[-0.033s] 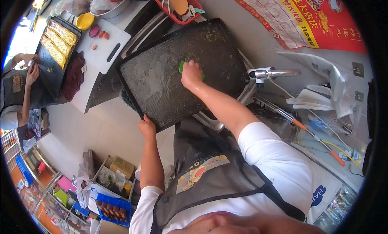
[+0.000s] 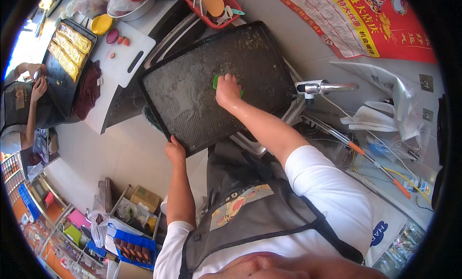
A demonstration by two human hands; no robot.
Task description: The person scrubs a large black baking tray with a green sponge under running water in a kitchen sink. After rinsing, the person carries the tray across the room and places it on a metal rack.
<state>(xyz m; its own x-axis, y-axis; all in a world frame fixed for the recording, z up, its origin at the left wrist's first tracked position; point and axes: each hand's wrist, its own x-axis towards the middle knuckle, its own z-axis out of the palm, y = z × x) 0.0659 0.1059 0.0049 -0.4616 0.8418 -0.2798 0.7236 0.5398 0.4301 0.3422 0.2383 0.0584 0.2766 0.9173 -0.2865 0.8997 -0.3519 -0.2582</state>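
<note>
A large black baking tray [image 2: 192,96], wet and streaked with pale foam, lies over the sink [image 2: 250,145]. Its near-left corner is gripped by my left hand [image 2: 175,151], the thumb over the rim. Near the middle of the tray, my right hand [image 2: 228,90] is closed on a green scouring pad [image 2: 216,81] and presses it to the surface. Only the pad's edges show past my fingers. Brownish residue spots the far right part of the tray.
A chrome faucet [image 2: 325,87] stands right of the tray. Beyond it is a red basket [image 2: 219,21]. On the left counter lie a white cutting board [image 2: 120,62] with strawberries and a baking tray with yellow cake strips [image 2: 71,48]. A co-worker's hands [image 2: 38,81] are beside it.
</note>
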